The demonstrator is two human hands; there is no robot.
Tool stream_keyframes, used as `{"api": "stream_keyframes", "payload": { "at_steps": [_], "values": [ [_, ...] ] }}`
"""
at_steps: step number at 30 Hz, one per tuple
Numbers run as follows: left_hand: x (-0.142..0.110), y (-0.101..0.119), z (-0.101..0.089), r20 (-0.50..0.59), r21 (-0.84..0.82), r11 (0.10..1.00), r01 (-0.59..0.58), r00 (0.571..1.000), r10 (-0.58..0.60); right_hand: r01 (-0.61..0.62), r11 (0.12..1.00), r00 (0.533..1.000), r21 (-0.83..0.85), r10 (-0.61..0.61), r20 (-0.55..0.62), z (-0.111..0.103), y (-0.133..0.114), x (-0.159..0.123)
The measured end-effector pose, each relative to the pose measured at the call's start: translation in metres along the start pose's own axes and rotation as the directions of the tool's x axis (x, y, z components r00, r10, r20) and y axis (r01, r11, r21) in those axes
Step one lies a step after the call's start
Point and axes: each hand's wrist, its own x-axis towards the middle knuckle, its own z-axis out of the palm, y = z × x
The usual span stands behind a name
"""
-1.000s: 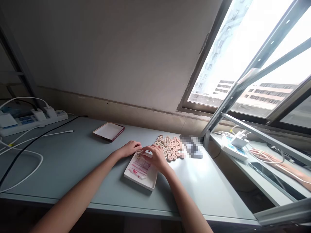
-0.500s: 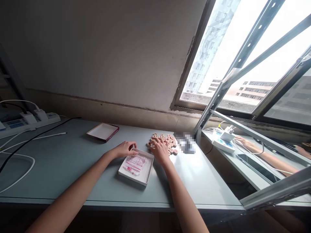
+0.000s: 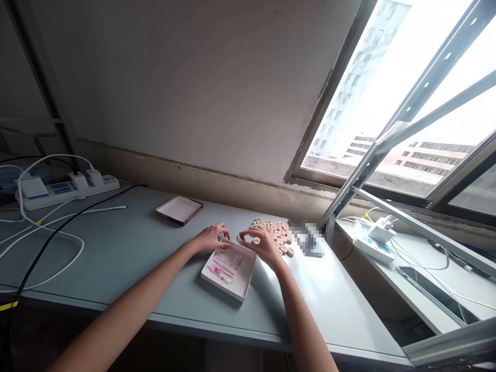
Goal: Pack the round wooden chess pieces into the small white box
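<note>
The box point(image 3: 223, 290) sits open on the bench point(image 3: 127, 248), directly in front of the person, turned at a slant; it looks nearly square, with no clear long axis. The pieces point(image 3: 283, 238) lie beyond its far right corner, spread on the bench to the right. The right hand point(image 3: 264, 244) is the nearer to them, between box and pieces. The left hand point(image 3: 212, 238) is on the opposite side, at the box's far left corner.

Hands are apart. Right hand: thumb and forefinger closed on one disc point(image 3: 239, 239), near the box's far rim. Left hand: fingers bent around the corner, thumb reaching inside; whether it grips the wall or a piece cannot be told.

A pink-printed packet point(image 3: 227, 266) lies inside the box, its far end partly hidden by the left hand. The lid point(image 3: 179, 208) lies apart, farther off to the left, inner face up. The right hand covers part of the pieces; their markings are mostly too small to read. A blurred patch point(image 3: 309, 240) beside them conceals its contents.
</note>
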Motion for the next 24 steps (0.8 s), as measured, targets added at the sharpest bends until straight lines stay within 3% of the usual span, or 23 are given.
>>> {"api": "stream_keyframes", "payload": {
  "at_steps": [2, 6, 9, 12, 16, 19, 22, 24],
  "values": [
    [0.002, -0.003, 0.002, 0.005, -0.051, 0.998, -0.022, 1.000, 0.023, 0.067, 0.998, 0.994, 0.001, -0.067, 0.084, 0.000, -0.010, -0.003],
    [0.004, -0.006, 0.004, 0.041, -0.132, 0.990, -0.058, 0.997, 0.064, 0.065, 0.995, 0.995, -0.075, -0.059, 0.081, 0.002, -0.022, -0.006],
    [0.004, -0.007, 0.003, 0.064, -0.156, 0.986, -0.057, 0.996, 0.067, 0.075, 0.995, 0.988, -0.062, -0.065, 0.143, 0.001, -0.023, -0.008],
    [0.003, -0.006, 0.003, 0.050, -0.176, 0.983, -0.044, 0.997, 0.054, 0.083, 0.992, 0.982, -0.091, -0.065, 0.180, 0.004, -0.024, -0.008],
    [0.002, -0.001, 0.006, -0.023, -0.128, 0.991, -0.050, 0.999, 0.047, 0.078, 0.990, 0.988, -0.114, -0.061, 0.143, 0.009, -0.026, -0.008],
    [0.001, 0.003, 0.008, -0.050, -0.067, 0.994, -0.086, 0.995, 0.082, 0.032, 0.996, 0.992, -0.078, -0.022, 0.125, 0.000, -0.020, -0.008],
    [0.000, 0.005, 0.008, 0.032, -0.088, 0.990, -0.107, 0.993, 0.110, -0.079, 0.993, 0.996, -0.086, 0.082, 0.040, -0.020, -0.005, -0.009],
    [0.000, 0.006, 0.007, 0.103, -0.117, 0.988, -0.102, 0.988, 0.114, -0.150, 0.980, 0.986, -0.130, 0.157, 0.050, -0.030, 0.006, -0.012]
  ]
}}
